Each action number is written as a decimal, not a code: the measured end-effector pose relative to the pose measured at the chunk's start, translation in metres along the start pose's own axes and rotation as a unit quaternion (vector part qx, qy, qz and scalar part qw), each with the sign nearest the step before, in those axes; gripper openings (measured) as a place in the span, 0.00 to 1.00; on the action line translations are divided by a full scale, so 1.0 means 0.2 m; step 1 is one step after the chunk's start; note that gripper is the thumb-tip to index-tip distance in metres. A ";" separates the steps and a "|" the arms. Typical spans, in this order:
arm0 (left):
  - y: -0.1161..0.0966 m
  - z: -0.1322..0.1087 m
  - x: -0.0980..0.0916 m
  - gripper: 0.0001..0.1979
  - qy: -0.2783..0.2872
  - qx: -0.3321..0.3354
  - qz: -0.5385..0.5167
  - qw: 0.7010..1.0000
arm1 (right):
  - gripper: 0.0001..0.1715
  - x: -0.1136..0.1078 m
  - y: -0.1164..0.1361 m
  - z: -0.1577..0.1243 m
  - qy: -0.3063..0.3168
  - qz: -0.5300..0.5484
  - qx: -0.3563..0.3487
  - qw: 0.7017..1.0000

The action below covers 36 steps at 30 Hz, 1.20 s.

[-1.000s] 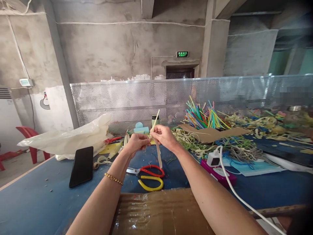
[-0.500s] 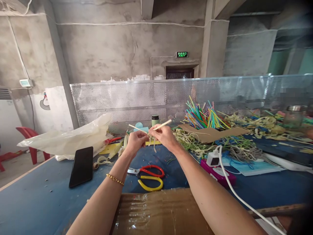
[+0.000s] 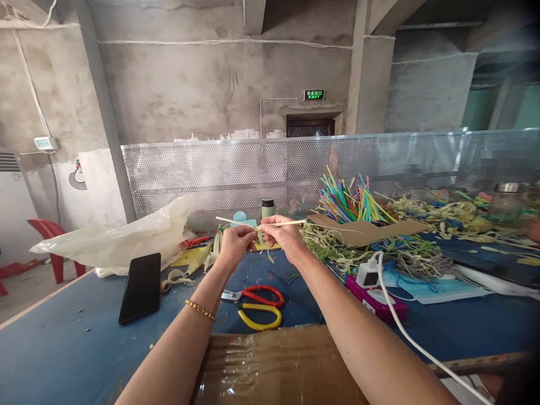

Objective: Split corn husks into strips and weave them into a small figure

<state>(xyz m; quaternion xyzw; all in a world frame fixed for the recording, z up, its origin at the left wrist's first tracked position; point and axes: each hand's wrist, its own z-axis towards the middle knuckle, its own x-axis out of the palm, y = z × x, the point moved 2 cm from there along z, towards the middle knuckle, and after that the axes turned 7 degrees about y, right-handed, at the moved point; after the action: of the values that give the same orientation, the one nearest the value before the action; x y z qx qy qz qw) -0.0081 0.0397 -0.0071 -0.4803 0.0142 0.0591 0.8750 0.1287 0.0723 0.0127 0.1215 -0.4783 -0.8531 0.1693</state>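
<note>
My left hand (image 3: 236, 243) and my right hand (image 3: 283, 235) meet above the middle of the table, both closed in a pinch. Between them they hold pale, straw-like plant strips (image 3: 295, 223), whose thin ends stick out to the left and the right. A loose end dangles below the fingertips. The join between the strips is too small to make out. Under my forearms lie scissors (image 3: 259, 306) with one red and one yellow handle, partly hidden by my left wrist. A cardboard box (image 3: 278, 365) is in front of me.
A black phone (image 3: 140, 288) and a clear plastic bag (image 3: 122, 236) lie left. Coloured pipe cleaners (image 3: 352, 199), brown cardboard (image 3: 379, 229) and tangled strips fill the right. A white charger cable (image 3: 396, 312) runs from a purple power block (image 3: 392, 306). A green bottle (image 3: 267, 209) stands behind my hands.
My right hand has turned slightly, and the strip end on the right has swung down from a slant to nearly level. Both hands remain pinched close together.
</note>
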 end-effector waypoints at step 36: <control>0.01 -0.01 0.01 0.13 -0.015 -0.021 -0.074 0.997 | 0.14 0.07 -0.03 -0.01 -0.043 -0.407 -0.202 0.890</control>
<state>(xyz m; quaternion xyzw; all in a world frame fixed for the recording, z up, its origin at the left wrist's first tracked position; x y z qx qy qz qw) -0.0061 0.0401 -0.0098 -0.4971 -0.0358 0.0019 0.8669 0.1166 0.0680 0.0052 0.2318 -0.2112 -0.9299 -0.1923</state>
